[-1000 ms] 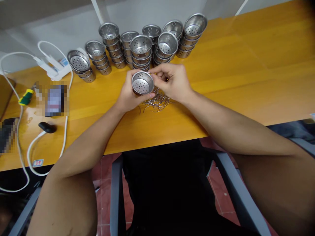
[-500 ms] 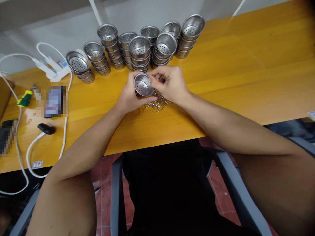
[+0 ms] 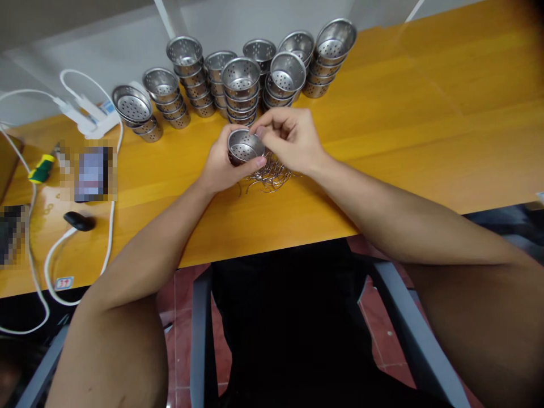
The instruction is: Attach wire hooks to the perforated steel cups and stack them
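My left hand [image 3: 221,167] is wrapped round a small perforated steel cup [image 3: 243,148], its open mouth facing me. My right hand [image 3: 293,141] pinches at the cup's right rim with thumb and forefinger; what it pinches is too small to make out. Under both hands a tangle of thin wire handles [image 3: 270,177] lies on the yellow wooden table [image 3: 403,130]. Behind the hands stand several stacks of the same perforated cups [image 3: 240,85].
At the far left a white power strip with chargers [image 3: 91,116] feeds white cables [image 3: 113,221] across the table. A green-handled screwdriver [image 3: 40,168], a blurred phone [image 3: 91,173] and a black oval object [image 3: 79,221] lie there. Chair arms [image 3: 199,340] frame my lap.
My left hand has tilted the cup slightly and drawn it a little left and down; my right fingers shifted along its rim. The stacks have not moved.
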Demonstrator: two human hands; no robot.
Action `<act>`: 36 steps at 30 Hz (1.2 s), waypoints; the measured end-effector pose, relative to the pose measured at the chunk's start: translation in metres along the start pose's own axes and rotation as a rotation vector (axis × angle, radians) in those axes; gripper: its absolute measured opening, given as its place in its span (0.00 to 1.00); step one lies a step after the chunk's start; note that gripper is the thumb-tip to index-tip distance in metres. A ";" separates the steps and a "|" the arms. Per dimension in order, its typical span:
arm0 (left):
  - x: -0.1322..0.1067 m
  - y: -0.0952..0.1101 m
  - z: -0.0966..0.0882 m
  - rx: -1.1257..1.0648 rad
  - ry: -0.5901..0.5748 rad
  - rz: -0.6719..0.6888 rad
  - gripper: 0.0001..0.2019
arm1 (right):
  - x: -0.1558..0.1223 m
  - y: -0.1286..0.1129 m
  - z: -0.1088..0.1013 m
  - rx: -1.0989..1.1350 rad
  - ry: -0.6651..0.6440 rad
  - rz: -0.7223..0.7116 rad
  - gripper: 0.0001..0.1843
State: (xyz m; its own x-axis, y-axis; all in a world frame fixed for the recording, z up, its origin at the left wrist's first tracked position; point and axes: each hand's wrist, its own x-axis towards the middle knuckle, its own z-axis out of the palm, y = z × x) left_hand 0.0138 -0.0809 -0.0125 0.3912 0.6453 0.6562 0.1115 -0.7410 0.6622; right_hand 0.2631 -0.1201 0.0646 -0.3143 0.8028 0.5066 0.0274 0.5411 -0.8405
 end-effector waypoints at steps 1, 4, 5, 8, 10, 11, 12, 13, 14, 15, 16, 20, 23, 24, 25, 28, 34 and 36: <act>0.000 -0.001 -0.002 -0.042 -0.010 -0.029 0.46 | 0.000 -0.003 -0.004 0.028 -0.055 0.005 0.23; 0.002 -0.005 -0.008 -0.106 -0.044 -0.114 0.41 | 0.002 -0.011 -0.014 0.095 -0.214 0.050 0.38; 0.002 -0.006 -0.009 -0.110 -0.064 -0.121 0.41 | 0.003 -0.012 -0.016 0.105 -0.240 0.066 0.41; 0.002 -0.010 -0.008 -0.109 -0.121 -0.065 0.48 | 0.005 -0.010 -0.018 0.106 -0.255 0.088 0.46; 0.001 -0.012 -0.006 -0.076 -0.119 -0.046 0.56 | 0.005 -0.006 -0.016 0.098 -0.252 0.091 0.46; 0.000 -0.013 -0.004 -0.049 -0.109 -0.053 0.59 | 0.005 -0.003 -0.015 0.095 -0.252 0.091 0.46; 0.000 -0.013 -0.003 -0.021 -0.103 -0.070 0.60 | 0.004 0.000 -0.014 0.092 -0.254 0.091 0.46; -0.001 -0.014 -0.001 0.002 -0.101 -0.087 0.60 | 0.004 0.002 -0.014 0.091 -0.258 0.091 0.45; -0.002 -0.014 -0.001 0.018 -0.100 -0.094 0.59 | 0.004 0.004 -0.014 0.091 -0.260 0.090 0.45; -0.002 -0.014 0.000 0.026 -0.101 -0.091 0.58 | 0.004 0.006 -0.013 0.095 -0.261 0.088 0.44; -0.002 -0.015 0.000 0.029 -0.101 -0.081 0.57 | 0.004 0.007 -0.013 0.101 -0.261 0.084 0.44; -0.003 -0.017 -0.001 0.032 -0.099 -0.033 0.54 | 0.005 0.006 -0.012 0.110 -0.257 0.061 0.46; -0.003 -0.018 -0.001 0.040 -0.094 -0.006 0.55 | 0.005 0.002 -0.012 0.112 -0.265 0.049 0.46; -0.003 -0.018 -0.001 0.043 -0.092 -0.012 0.55 | 0.004 0.001 -0.012 0.116 -0.270 0.049 0.46; -0.003 -0.018 -0.001 0.047 -0.089 -0.024 0.56 | 0.004 0.000 -0.013 0.120 -0.276 0.053 0.46; -0.003 -0.019 0.000 0.052 -0.091 -0.052 0.57 | 0.004 -0.002 -0.014 0.138 -0.296 0.069 0.45; -0.004 -0.024 0.001 0.020 -0.067 0.041 0.57 | 0.005 0.003 -0.015 0.155 -0.321 0.055 0.44; -0.004 -0.022 0.001 0.026 -0.068 0.047 0.58 | 0.003 0.005 -0.015 0.123 -0.292 0.020 0.45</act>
State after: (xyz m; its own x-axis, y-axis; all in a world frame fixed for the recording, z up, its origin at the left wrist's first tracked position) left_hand 0.0107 -0.0673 -0.0302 0.4575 0.5961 0.6599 0.1149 -0.7755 0.6209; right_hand 0.2766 -0.1108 0.0649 -0.5746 0.6978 0.4277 -0.0728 0.4770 -0.8759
